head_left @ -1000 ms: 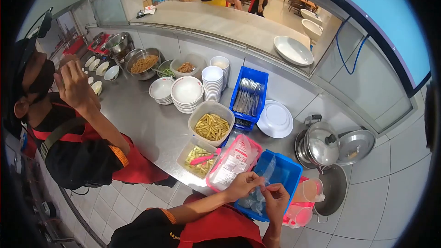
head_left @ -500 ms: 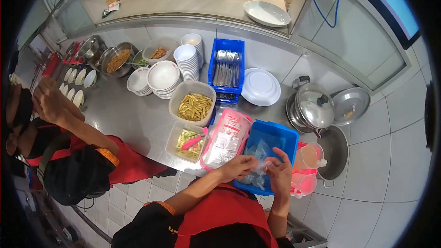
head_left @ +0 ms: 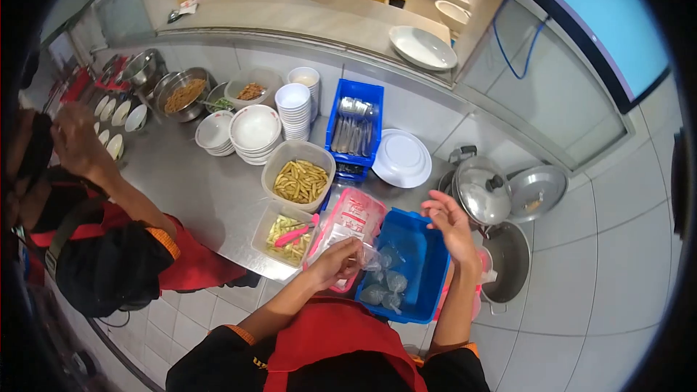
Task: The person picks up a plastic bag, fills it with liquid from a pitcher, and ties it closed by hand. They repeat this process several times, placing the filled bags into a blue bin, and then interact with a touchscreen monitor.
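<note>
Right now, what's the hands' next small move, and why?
Probably lower the clear plastic bag into the blue rectangular plastic bin: the left hand pinches it near the bin's rim, the right hand is open, seemingly empty, and small clear knotted bags lie inside.

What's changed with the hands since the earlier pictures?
The right hand let go of the plastic bag and moved forward and right, open, near the blue bin's rim. The left hand moved left, still holding the bag. The pink tongs stayed put.
</note>
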Action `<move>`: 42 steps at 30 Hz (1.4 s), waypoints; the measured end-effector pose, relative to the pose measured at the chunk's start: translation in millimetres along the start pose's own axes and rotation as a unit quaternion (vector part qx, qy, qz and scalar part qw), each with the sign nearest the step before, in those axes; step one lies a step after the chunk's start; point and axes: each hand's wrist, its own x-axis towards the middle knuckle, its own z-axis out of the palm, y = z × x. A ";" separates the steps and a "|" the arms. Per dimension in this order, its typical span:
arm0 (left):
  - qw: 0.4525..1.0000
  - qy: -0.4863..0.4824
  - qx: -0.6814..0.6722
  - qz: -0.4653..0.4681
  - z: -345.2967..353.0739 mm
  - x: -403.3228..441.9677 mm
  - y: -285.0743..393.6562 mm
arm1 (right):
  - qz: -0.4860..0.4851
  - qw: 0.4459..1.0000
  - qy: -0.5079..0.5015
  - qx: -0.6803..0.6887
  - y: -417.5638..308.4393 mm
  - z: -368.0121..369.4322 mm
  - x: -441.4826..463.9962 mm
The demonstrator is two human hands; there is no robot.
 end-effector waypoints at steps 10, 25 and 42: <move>0.987 0.079 0.083 0.116 3.0 -7.6 10.9 | 0.081 0.969 -0.203 -0.115 45.8 72.2 -20.4; 0.953 -0.058 0.297 -0.011 17.3 2.6 -4.1 | 0.053 0.989 0.040 0.134 90.4 69.8 -61.0; 0.987 -0.132 0.023 -0.085 27.6 17.4 -20.7 | 0.059 0.868 0.074 0.488 91.5 60.7 -92.9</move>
